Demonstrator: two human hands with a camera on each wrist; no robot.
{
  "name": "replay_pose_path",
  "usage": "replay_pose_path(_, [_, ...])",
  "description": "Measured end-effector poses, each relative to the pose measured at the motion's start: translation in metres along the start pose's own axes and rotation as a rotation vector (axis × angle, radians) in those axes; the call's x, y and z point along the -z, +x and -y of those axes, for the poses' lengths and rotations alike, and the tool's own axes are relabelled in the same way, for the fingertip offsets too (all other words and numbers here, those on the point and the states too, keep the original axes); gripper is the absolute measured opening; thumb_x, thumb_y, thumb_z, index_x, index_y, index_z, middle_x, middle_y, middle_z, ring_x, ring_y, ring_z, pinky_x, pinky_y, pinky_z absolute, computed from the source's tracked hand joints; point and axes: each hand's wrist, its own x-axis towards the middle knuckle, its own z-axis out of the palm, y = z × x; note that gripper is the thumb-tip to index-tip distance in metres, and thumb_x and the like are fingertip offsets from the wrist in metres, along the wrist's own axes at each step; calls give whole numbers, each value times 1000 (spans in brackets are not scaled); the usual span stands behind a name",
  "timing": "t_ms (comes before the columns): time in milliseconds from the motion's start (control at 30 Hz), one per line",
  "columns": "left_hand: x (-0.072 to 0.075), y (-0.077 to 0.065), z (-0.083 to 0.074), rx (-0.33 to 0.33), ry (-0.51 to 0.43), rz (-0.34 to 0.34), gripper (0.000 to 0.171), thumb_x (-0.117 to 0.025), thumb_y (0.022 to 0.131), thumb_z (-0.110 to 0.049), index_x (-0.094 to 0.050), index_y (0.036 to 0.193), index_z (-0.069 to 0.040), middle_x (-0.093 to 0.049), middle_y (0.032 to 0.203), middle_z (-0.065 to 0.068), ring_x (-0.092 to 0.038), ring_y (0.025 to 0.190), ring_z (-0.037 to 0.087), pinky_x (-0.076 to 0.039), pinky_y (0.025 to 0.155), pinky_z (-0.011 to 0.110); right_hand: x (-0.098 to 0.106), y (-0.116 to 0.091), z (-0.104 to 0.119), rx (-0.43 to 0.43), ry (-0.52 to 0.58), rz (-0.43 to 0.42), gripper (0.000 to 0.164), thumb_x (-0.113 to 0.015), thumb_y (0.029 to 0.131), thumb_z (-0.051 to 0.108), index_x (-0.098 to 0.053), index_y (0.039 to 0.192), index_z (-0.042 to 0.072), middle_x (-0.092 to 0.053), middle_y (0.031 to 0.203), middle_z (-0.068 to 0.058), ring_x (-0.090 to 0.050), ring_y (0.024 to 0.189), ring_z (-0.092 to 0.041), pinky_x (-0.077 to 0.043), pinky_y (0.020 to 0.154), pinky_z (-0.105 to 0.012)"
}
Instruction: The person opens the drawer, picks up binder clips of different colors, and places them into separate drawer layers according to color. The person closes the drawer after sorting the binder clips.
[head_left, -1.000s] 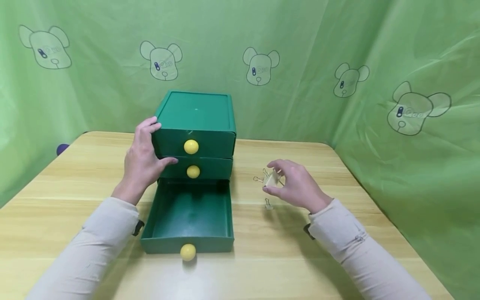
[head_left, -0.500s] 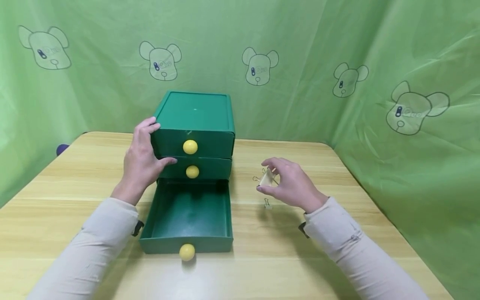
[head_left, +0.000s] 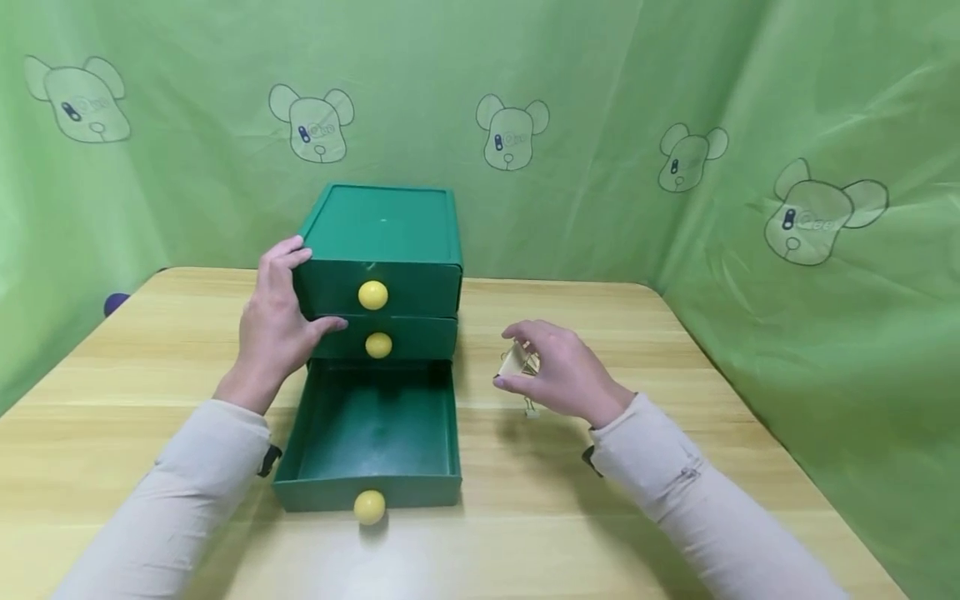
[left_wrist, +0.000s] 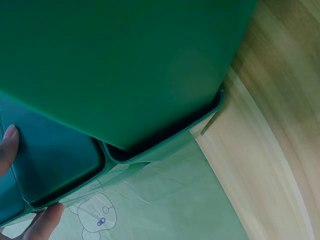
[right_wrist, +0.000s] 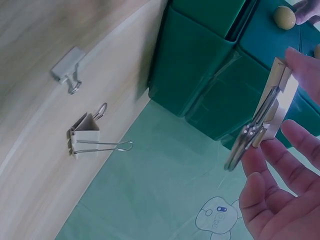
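Note:
My right hand [head_left: 562, 371] pinches a cream binder clip [right_wrist: 275, 87] between thumb and fingertips, above the table to the right of the green drawer cabinet [head_left: 382, 225]. The clip's metal handles show in the right wrist view. My left hand [head_left: 273, 325] grips the cabinet's left front edge, its thumb across the front of the middle drawer [head_left: 345, 340]. The bottom drawer [head_left: 315, 493] is pulled out, with nothing visible inside. Lying on the table are a small white binder clip [right_wrist: 69, 65] and a larger one [right_wrist: 86, 137] with spread handles, mostly hidden in the head view.
The wooden table [head_left: 600, 325] carries the cabinet left of centre. Yellow ball knobs [head_left: 372, 295] stick out from the drawers. A green curtain [head_left: 420, 50] with bear-head drawings hangs behind and to the right. Something purple [head_left: 115, 303] shows past the table's left edge.
My right hand has moved left toward the cabinet with the binder clip. My left hand keeps its grip on the cabinet. The head view has shifted slightly.

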Motion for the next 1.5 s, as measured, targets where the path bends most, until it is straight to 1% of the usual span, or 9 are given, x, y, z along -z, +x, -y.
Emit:
replay_pose_path(167, [1, 1, 1, -16, -5, -8, 92, -91, 62, -1, -33, 134, -2, -33, 148, 16, -40, 130, 41, -37, 102, 59, 0, 4, 6, 26, -6, -9, 51, -84, 76, 28, -63, 116, 4, -66, 104, -6, -59, 86, -20, -54, 74, -34])
replay_pose_path(333, [1, -1, 1, 1, 1, -5, 93, -91, 62, 0, -33, 134, -2, -33, 148, 16, -41, 129, 42, -38, 100, 60, -2, 7, 11, 24, 10, 19, 51, -84, 77, 27, -62, 117, 4, -65, 101, -5, -58, 85, -21, -54, 71, -33])
replay_pose_path(467, [2, -1, 0, 11, 0, 6, 93, -90, 62, 1, -32, 135, -2, -32, 148, 15, -41, 128, 43, -38, 101, 60, -5, 8, 15, 15, -4, 33, 53, -84, 76, 29, -62, 118, 5, -65, 99, -4, -57, 84, -20, -54, 70, -31])
replay_pose_path(600, [2, -1, 0, 14, 0, 8, 93, -90, 63, 1, -32, 135, -2, -32, 148, 15, -42, 126, 44, -38, 100, 60, -7, 9, 17, 34, -16, 22, 54, -85, 75, 30, -62, 118, 5, -66, 103, -5, -60, 86, -20, -55, 74, -33])
replay_pose_path(767, [3, -1, -1, 26, 0, 6, 92, -90, 63, 0, -32, 135, -2, -32, 149, 15, -42, 127, 44, -39, 100, 60, -8, 12, 22, 69, 1, 21, 57, -87, 73, 28, -62, 117, 3, -66, 104, -7, -61, 88, -21, -55, 76, -34])
replay_pose_path(1033, [2, -2, -1, 25, 2, 5, 93, -90, 62, 0, -32, 135, -2, -32, 148, 15, -41, 128, 43, -38, 100, 60, -13, 17, 29, 82, 13, 39, 57, -89, 71, 24, -62, 116, 3, -66, 104, -7, -61, 89, -21, -55, 77, -32])
replay_pose_path(1200, [3, -2, -1, 26, 4, 6, 93, -90, 62, 0, -32, 135, -3, -32, 148, 15, -42, 127, 44, -38, 100, 61, -16, 21, 35, 85, 14, 59, 56, -88, 72, 25, -62, 117, 3, -66, 105, -6, -61, 92, -20, -54, 81, -33])
replay_pose_path(1333, [3, -2, -1, 27, 0, 8, 93, -90, 63, 1, -32, 135, -3, -32, 148, 15, -42, 127, 44, -38, 100, 61, -17, 23, 41, 72, 29, 80, 57, -87, 73, 26, -62, 118, 3, -66, 107, -5, -60, 93, -19, -54, 82, -32])
replay_pose_path(1500, [3, -2, -2, 30, -5, 11, 93, -90, 63, 1, -32, 136, -3, -32, 149, 14, -42, 127, 44, -38, 100, 61, -20, 26, 47, 83, 38, 98, 58, -87, 73, 26, -62, 119, 2, -67, 109, -8, -60, 93, -19, -54, 82, -32])
